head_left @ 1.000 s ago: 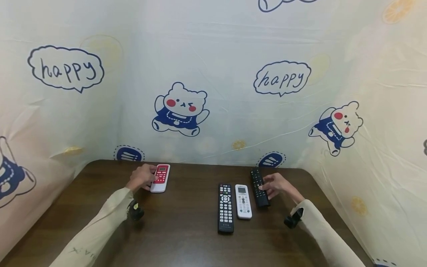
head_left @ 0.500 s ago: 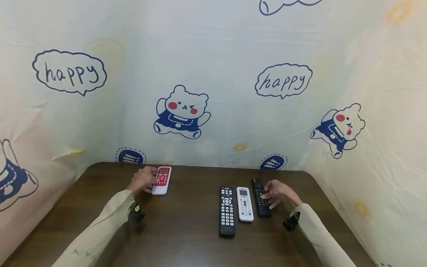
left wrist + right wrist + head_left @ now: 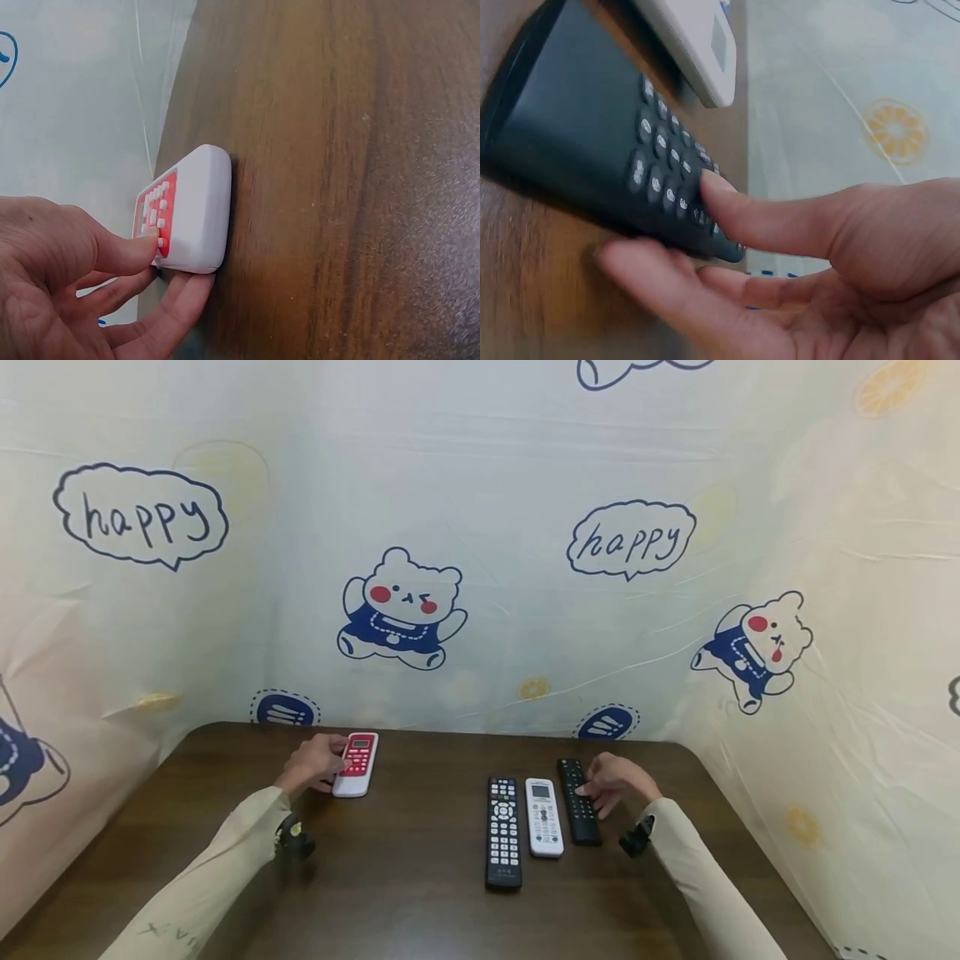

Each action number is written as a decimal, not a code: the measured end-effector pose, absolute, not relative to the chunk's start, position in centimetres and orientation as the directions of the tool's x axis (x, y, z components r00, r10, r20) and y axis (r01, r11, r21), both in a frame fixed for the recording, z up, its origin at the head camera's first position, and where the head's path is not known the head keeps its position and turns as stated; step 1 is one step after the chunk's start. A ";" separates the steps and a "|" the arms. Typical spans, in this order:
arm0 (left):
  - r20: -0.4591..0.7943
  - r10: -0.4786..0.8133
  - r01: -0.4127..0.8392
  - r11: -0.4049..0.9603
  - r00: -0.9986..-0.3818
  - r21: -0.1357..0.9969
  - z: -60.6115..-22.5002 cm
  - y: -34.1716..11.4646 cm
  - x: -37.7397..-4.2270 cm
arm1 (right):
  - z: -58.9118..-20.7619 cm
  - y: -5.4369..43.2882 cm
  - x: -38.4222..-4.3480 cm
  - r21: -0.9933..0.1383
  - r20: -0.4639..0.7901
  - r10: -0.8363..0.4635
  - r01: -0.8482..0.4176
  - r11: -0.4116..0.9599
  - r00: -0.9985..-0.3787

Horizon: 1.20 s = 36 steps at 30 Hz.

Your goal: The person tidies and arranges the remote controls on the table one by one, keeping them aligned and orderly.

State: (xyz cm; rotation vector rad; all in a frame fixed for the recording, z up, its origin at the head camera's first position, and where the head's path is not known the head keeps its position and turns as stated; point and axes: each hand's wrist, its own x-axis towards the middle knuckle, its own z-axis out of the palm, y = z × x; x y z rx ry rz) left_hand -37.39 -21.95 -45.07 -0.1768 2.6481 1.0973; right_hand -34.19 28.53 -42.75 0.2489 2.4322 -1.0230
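My left hand [image 3: 312, 762] pinches a white remote control with a red key panel [image 3: 356, 765] at the table's far left. In the left wrist view, the thumb presses the remote's keys and the other fingers lie along its side and edge. Farther right, my right hand [image 3: 617, 781] holds a slim black remote control [image 3: 581, 827] by its right side. The right wrist view shows the thumb on its small keys and the fingers at its edge, the forefinger blurred. This black remote lies beside a white remote with a small screen [image 3: 543, 818].
A longer black remote with white keys [image 3: 503, 839] lies left of the white one, roughly parallel. All rest on a dark brown wooden table [image 3: 420, 877]. A pale printed curtain [image 3: 495, 610] hangs behind the table and along its sides.
My right hand has brought the slim black remote down and nearer, level with the row beside the white remote. The left hand and its remote stay in place; the head view shifts slightly.
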 end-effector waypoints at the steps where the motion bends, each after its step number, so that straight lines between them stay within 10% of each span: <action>1: -0.292 0.002 -0.208 0.697 -0.956 0.687 -45.1 -22.0 -37.4 | -42.8 28.4 -34.3 -0.617 -0.502 -0.011 0.349 0.705 -0.865; 22: -0.304 -0.082 -0.249 0.788 -0.949 0.563 -44.7 -20.2 -37.9 | -43.1 28.2 -34.8 -0.602 -0.542 0.007 0.394 0.694 -0.840; 36: -0.314 -0.003 -0.232 0.682 -0.949 0.694 -45.0 -21.5 -37.5 | -43.2 28.1 -34.9 -0.604 -0.549 -0.020 0.381 0.700 -0.835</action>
